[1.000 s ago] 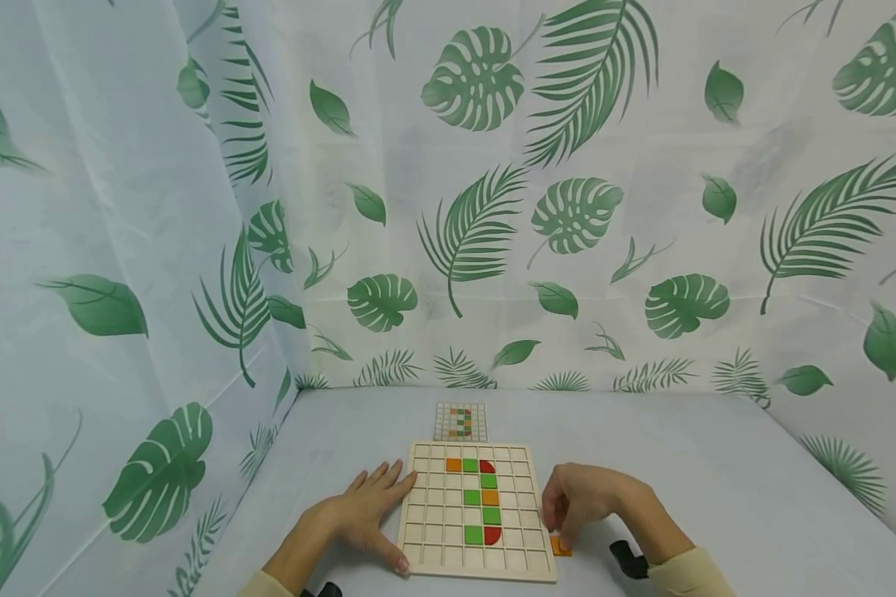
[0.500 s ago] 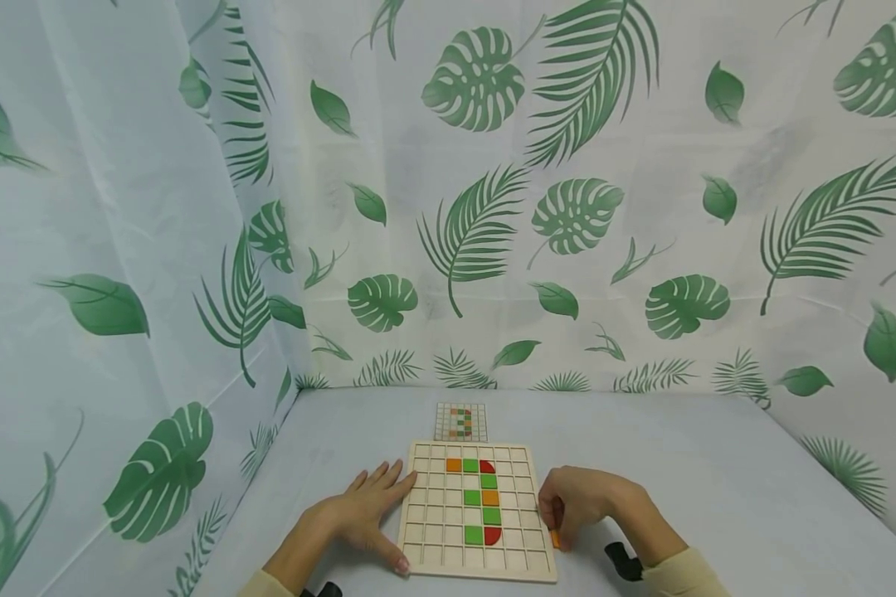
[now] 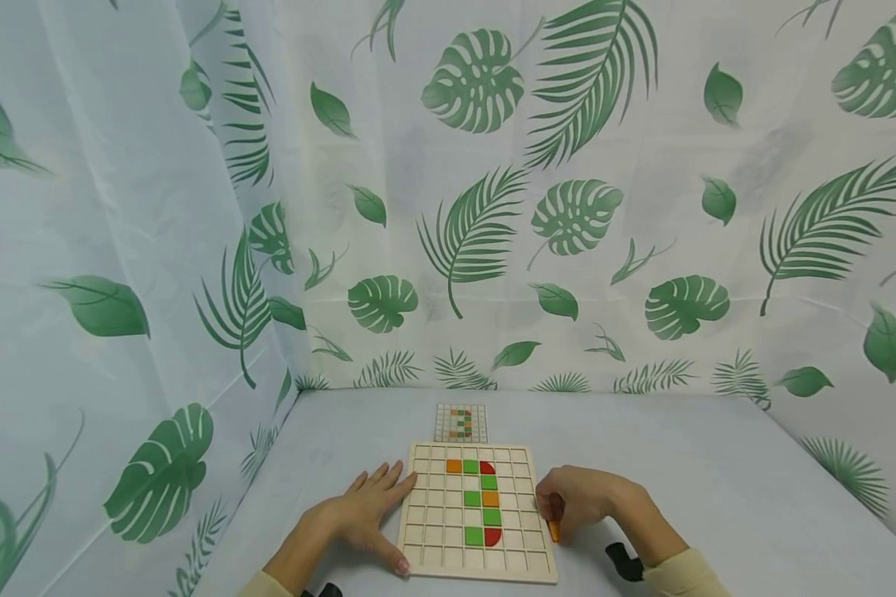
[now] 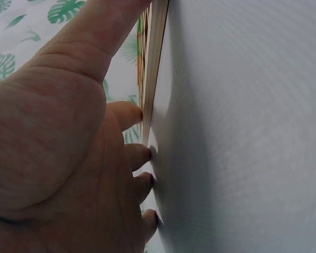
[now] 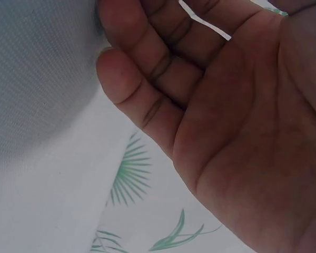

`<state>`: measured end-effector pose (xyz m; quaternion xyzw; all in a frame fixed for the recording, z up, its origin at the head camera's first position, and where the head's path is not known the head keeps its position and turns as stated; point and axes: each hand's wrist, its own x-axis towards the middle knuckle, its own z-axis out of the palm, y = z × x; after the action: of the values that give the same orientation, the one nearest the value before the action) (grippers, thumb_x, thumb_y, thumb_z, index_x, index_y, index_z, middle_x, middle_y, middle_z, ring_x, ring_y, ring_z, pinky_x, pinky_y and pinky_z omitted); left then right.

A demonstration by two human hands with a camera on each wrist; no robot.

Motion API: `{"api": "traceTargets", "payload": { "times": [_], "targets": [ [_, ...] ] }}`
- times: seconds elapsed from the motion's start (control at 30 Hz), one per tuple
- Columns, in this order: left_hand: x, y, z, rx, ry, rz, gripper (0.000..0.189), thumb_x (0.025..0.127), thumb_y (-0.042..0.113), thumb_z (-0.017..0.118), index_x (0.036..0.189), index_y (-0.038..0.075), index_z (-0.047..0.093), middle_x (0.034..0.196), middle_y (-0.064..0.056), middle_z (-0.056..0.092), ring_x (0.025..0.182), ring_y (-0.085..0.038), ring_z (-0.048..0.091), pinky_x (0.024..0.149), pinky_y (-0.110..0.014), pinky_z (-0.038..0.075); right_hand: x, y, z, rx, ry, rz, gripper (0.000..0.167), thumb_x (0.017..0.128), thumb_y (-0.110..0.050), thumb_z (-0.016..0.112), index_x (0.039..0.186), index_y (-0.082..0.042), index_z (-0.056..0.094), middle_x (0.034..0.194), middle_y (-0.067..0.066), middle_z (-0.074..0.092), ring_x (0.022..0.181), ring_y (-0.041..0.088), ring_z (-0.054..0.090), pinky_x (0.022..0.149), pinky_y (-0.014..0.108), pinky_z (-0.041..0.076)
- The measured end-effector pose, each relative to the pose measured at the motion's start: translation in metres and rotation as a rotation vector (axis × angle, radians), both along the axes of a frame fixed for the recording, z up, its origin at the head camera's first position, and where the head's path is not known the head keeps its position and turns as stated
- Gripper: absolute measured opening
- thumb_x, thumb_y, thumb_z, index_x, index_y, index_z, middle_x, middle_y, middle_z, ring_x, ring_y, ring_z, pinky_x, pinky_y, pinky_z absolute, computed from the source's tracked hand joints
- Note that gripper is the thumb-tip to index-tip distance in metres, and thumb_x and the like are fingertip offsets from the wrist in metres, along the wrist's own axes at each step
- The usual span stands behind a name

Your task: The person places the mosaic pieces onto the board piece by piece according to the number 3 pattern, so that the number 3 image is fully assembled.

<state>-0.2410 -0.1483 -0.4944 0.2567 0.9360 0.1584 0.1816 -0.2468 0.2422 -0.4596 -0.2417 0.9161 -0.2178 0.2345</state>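
Observation:
A light wooden grid board (image 3: 436, 531) lies on the table with several square tiles in green and orange and two red rounded pieces in its cells. Spread along the board's left edge, my left hand (image 3: 362, 514) touches it with thumb and forefinger; the left wrist view shows the straight fingers (image 4: 139, 155) beside the board's side. Just off the right edge, my right hand (image 3: 578, 502) pinches an orange tile (image 3: 554, 531), tilted and partly hidden by the fingers. In the right wrist view only the palm and curled fingers (image 5: 121, 79) show, not the tile.
Behind the board lies a small pattern card (image 3: 460, 423) with a similar coloured figure on a grid. A white cloth with green leaves (image 3: 463, 240) hangs at the back and sides of the pale table (image 3: 664, 448).
The orange tile, flat on the table beside the board a second ago, is now tilted up in my right fingers. That hand has shifted slightly left; the left hand stays put.

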Motion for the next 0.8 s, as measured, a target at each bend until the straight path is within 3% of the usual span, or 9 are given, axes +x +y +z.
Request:
{"api": "traceTargets", "payload": {
  "times": [0.2,0.6,0.8],
  "targets": [
    [0.0016,0.0013,0.0014,-0.012,-0.001,0.004,0.132,0.063,0.075,0.086,0.168,0.027,0.022,0.176,-0.012,0.013,0.163,-0.038,0.01,0.13,-0.063,0.01,-0.0036,-0.0003,-0.0014,-0.062,0.031,0.031,0.028,0.071,0.006,0.086,0.082,-0.016,0.071,0.075,-0.005,0.063,0.069,0.007,0.055,0.06,0.022,0.043],
    [0.0034,0.002,0.0016,-0.011,0.033,-0.007,0.132,0.063,0.074,0.086,0.168,0.024,0.022,0.176,-0.014,0.013,0.163,-0.039,0.01,0.13,-0.064,0.011,-0.0075,0.0008,0.0,-0.123,0.042,0.007,0.023,0.075,0.004,0.084,0.082,-0.013,0.072,0.073,-0.007,0.065,0.067,0.009,0.056,0.057,0.023,0.044],
    [0.0041,0.0019,0.0024,-0.01,0.031,-0.014,0.132,0.064,0.075,0.086,0.168,0.022,0.022,0.175,-0.015,0.014,0.162,-0.039,0.01,0.13,-0.064,0.011,-0.0067,0.0026,0.0006,-0.153,0.045,-0.018,0.02,0.078,0.004,0.082,0.082,-0.013,0.071,0.077,-0.001,0.067,0.061,0.012,0.061,0.052,0.026,0.052]
  ]
}}
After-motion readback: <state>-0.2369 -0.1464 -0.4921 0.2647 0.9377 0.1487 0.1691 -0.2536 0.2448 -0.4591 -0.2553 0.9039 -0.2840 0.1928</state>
